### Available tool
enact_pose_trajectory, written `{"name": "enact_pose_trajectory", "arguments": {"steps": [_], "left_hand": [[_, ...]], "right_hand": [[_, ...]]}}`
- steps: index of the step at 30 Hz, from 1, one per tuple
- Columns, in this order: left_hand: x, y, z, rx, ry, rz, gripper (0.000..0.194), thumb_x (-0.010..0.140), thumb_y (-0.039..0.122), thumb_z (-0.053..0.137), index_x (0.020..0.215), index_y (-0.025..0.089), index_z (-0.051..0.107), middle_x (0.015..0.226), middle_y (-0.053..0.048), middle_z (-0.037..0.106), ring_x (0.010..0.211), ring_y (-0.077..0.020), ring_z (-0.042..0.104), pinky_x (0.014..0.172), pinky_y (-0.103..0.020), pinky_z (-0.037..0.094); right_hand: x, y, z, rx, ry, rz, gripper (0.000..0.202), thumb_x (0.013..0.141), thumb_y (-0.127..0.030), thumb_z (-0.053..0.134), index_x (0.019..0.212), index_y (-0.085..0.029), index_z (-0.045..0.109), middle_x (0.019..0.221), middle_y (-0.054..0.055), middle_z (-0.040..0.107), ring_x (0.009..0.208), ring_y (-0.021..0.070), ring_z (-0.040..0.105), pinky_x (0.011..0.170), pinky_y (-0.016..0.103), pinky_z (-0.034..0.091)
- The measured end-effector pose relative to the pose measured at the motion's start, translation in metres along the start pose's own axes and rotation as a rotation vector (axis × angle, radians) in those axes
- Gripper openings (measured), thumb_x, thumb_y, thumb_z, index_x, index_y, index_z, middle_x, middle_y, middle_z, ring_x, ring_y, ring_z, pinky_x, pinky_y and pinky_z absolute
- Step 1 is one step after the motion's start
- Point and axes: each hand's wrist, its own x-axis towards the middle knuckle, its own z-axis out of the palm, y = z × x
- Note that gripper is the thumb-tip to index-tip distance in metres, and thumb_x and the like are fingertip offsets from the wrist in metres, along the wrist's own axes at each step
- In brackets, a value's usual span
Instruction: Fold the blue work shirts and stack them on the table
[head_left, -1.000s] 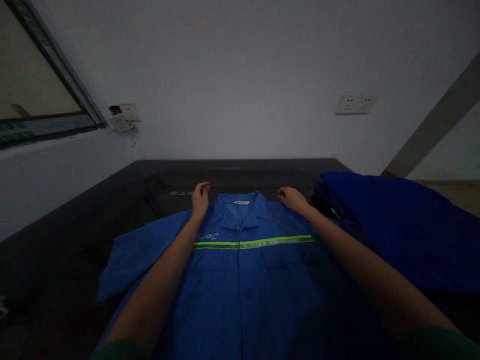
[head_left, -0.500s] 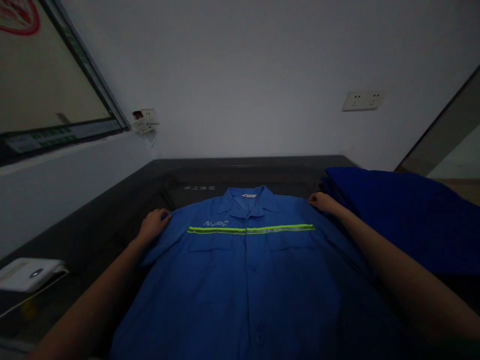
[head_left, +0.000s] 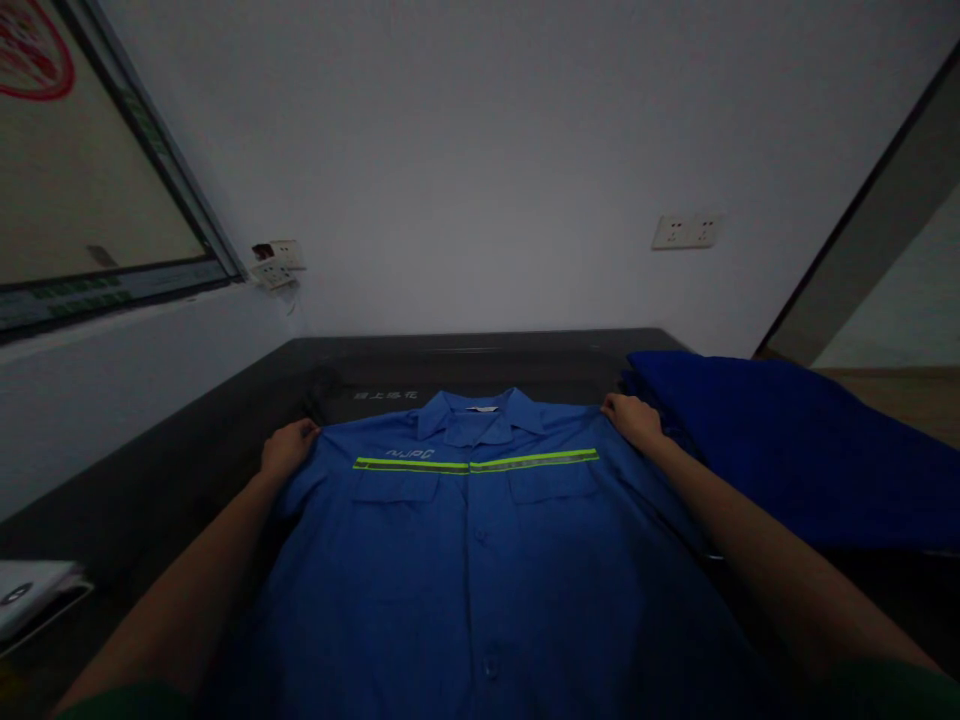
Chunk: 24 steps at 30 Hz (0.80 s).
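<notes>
A blue work shirt [head_left: 420,550] lies front side up, with its collar at the far end and a yellow-green reflective stripe across the chest. My left hand [head_left: 289,448] pinches the shirt at its left shoulder edge in view. At the opposite shoulder, my right hand [head_left: 631,418] has its fingers closed on the fabric. The cloth is stretched between both hands. The lower part of the shirt fades into shadow at the bottom of the view.
Folded dark blue cloth [head_left: 795,440] lies right of my right arm. A white device [head_left: 34,590] sits at the left on the dark surface [head_left: 480,343]. Behind are a wall with sockets [head_left: 686,231] and a window [head_left: 90,160].
The camera view has shifted, and the shirt and both hands appear slightly further left. The shoulder line looks pulled straighter. Both hands keep their hold on the shirt.
</notes>
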Motion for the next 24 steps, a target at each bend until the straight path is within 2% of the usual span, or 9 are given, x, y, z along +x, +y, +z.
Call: {"name": "enact_pose_trajectory", "arguments": {"steps": [2,4,7,10,13,15,18,21,24], "left_hand": [[0.004,0.008,0.002,0.023,0.007,-0.006,0.025,0.085,0.034,0.046,0.087,0.018,0.064,0.095,-0.013,0.069,0.087,-0.0276,0.065,0.078,-0.036,0.049],[0.012,0.023,0.009,0.044,0.022,0.02,0.027,0.083,0.029,0.048,0.101,0.017,0.064,0.105,-0.015,0.066,0.097,-0.0309,0.062,0.083,-0.04,0.048],[0.026,0.058,0.03,0.035,0.001,0.123,0.034,0.083,0.023,0.048,0.114,0.018,0.061,0.117,-0.016,0.061,0.11,-0.0313,0.056,0.091,-0.043,0.045],[0.037,0.099,0.062,-0.025,-0.073,0.241,0.028,0.085,0.027,0.05,0.108,0.022,0.065,0.116,-0.01,0.063,0.11,-0.0256,0.057,0.095,-0.037,0.043],[0.043,0.126,0.089,-0.082,-0.108,0.286,0.024,0.085,0.031,0.051,0.1,0.02,0.067,0.109,-0.011,0.066,0.105,-0.0255,0.06,0.092,-0.037,0.045],[0.049,0.133,0.097,-0.119,-0.125,0.292,0.021,0.084,0.031,0.051,0.091,0.019,0.068,0.098,-0.011,0.068,0.095,-0.0253,0.063,0.086,-0.036,0.048],[0.059,0.133,0.096,-0.19,-0.146,0.332,0.018,0.084,0.029,0.05,0.08,0.02,0.065,0.084,-0.007,0.069,0.082,-0.022,0.064,0.079,-0.031,0.049],[0.065,0.129,0.091,-0.262,-0.122,0.377,0.025,0.089,0.031,0.04,0.088,0.019,0.062,0.088,-0.006,0.069,0.083,-0.0193,0.063,0.078,-0.029,0.049],[0.065,0.128,0.096,-0.283,-0.101,0.389,0.026,0.091,0.03,0.036,0.094,0.019,0.06,0.09,-0.006,0.068,0.084,-0.0194,0.063,0.078,-0.029,0.049]], "right_hand": [[0.001,-0.006,0.003,-0.021,-0.011,-0.052,0.026,0.092,-0.032,0.049,0.108,-0.019,0.064,0.105,0.015,0.068,0.097,0.0269,0.066,0.078,0.037,0.048],[0.005,-0.016,0.003,-0.013,0.026,-0.12,0.024,0.091,-0.027,0.051,0.108,-0.017,0.064,0.109,0.015,0.066,0.102,0.026,0.064,0.08,0.035,0.048],[0.017,-0.039,-0.001,0.103,0.069,-0.211,0.024,0.091,-0.023,0.05,0.109,-0.017,0.065,0.115,0.014,0.065,0.109,0.024,0.06,0.087,0.033,0.046],[0.031,-0.068,0.003,0.202,-0.004,-0.269,0.025,0.091,-0.025,0.05,0.108,-0.019,0.068,0.112,0.01,0.068,0.106,0.0213,0.062,0.087,0.03,0.046],[0.043,-0.087,0.014,0.224,-0.072,-0.284,0.021,0.088,-0.025,0.056,0.101,-0.019,0.071,0.103,0.009,0.071,0.097,0.0202,0.066,0.082,0.027,0.048],[0.048,-0.091,0.019,0.242,-0.107,-0.291,0.017,0.084,-0.023,0.061,0.093,-0.017,0.073,0.096,0.009,0.073,0.09,0.0195,0.068,0.077,0.026,0.049],[0.055,-0.088,0.019,0.279,-0.138,-0.314,0.012,0.081,-0.019,0.063,0.083,-0.016,0.074,0.086,0.007,0.074,0.081,0.0179,0.068,0.072,0.023,0.049],[0.06,-0.083,0.015,0.334,-0.117,-0.342,0.016,0.084,-0.02,0.059,0.09,-0.015,0.073,0.09,0.007,0.074,0.083,0.0162,0.068,0.071,0.021,0.048],[0.062,-0.085,0.019,0.372,-0.092,-0.341,0.019,0.088,-0.024,0.056,0.095,-0.014,0.071,0.092,0.007,0.073,0.084,0.0153,0.067,0.071,0.02,0.048]]}}
